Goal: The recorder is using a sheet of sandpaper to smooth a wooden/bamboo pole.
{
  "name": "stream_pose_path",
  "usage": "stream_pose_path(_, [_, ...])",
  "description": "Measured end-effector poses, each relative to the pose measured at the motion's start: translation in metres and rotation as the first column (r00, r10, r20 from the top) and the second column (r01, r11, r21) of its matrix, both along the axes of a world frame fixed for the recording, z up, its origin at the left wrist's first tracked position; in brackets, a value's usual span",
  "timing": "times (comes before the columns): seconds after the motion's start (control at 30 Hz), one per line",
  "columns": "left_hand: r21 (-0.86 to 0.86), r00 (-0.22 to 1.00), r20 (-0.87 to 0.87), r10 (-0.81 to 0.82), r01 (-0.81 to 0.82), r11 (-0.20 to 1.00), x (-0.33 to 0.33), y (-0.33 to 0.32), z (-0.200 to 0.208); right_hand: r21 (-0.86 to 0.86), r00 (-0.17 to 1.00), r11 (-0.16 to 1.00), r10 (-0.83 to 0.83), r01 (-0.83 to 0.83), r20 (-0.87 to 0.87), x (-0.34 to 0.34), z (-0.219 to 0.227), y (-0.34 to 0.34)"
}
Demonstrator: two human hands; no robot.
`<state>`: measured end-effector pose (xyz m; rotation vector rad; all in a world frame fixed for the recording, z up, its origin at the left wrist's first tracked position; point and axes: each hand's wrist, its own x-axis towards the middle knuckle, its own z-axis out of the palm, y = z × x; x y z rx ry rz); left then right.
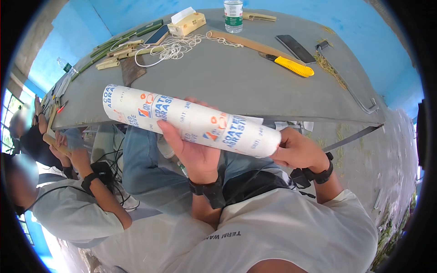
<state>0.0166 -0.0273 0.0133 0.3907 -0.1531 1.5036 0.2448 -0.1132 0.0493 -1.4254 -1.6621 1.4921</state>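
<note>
A rolled-up sheet of sandpaper [193,123], its white printed backing outward, lies slantwise across my front, above my lap and near the table's edge. My left hand [198,157] is wrapped round the middle of the roll from below, with the thumb on the near side. At the roll's right end, my right hand [298,149] grips the edge with curled fingers. Some of its fingertips are hidden behind the paper. A loose flap of the sheet shows behind the roll. Both wrists wear black bands.
The grey table [200,68] holds a yellow utility knife [293,66], bamboo strip [250,44], dark flat block [295,48], hooked metal rod [353,88], water bottle [233,18], tissue box [186,25], phone [157,35] and tangled white cord [175,49]. Co-workers sit at left; one hand [61,144] holds bamboo.
</note>
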Motion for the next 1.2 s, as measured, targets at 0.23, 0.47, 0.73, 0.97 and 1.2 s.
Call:
stream_pose_path(0.23, [0.058,0.981,0.191,-0.042,0.032,0.998,-0.056,0.020,-0.008,0.008,0.991,1.000,-0.001,0.000,0.133,0.006,0.009,-0.005])
stream_pose_path(0.47, [0.045,0.989,0.129,0.075,-0.081,0.996,-0.059,0.013,0.000,0.075,0.999,0.997,0.031,-0.035,0.043,-0.006,0.006,0.005])
stream_pose_path(0.73, [-0.143,0.983,-0.100,0.153,-0.166,0.976,-0.022,0.004,-0.005,0.141,0.993,0.989,-0.055,0.040,0.103,-0.019,0.010,0.010])
stream_pose_path(0.97, [-0.054,0.956,-0.215,0.201,-0.217,0.975,-0.046,0.002,-0.010,0.193,0.981,0.981,-0.068,0.032,0.181,-0.025,0.018,0.003])
stream_pose_path(1.2, [-0.067,0.964,-0.192,0.183,-0.199,0.978,-0.075,0.005,0.001,0.288,0.973,0.957,-0.035,-0.033,0.228,-0.010,0.015,-0.001])
